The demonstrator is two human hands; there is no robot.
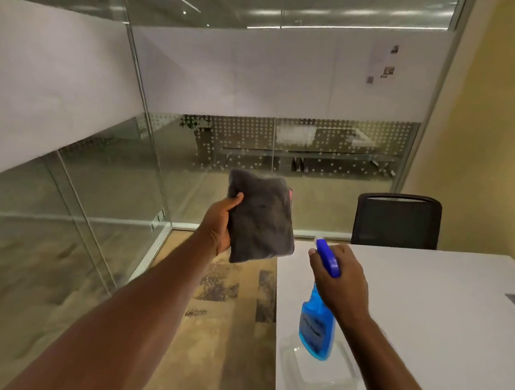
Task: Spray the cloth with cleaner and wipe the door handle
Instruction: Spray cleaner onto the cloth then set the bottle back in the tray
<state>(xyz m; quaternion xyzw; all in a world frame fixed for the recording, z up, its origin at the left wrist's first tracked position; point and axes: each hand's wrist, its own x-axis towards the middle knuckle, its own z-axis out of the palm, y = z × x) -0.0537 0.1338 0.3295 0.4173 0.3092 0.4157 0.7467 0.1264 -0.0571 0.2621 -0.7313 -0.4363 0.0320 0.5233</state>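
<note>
On the spray bottle [316, 324], an unreadably blurred label.

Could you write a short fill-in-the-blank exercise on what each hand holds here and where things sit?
1. The left hand holds a folded grey ____.
2. The right hand grips a spray bottle filled with ____ liquid.
3. The bottle's nozzle points toward the ____.
4. Behind the white table stands a black ____.

Missing words: cloth; blue; cloth; chair.
</note>
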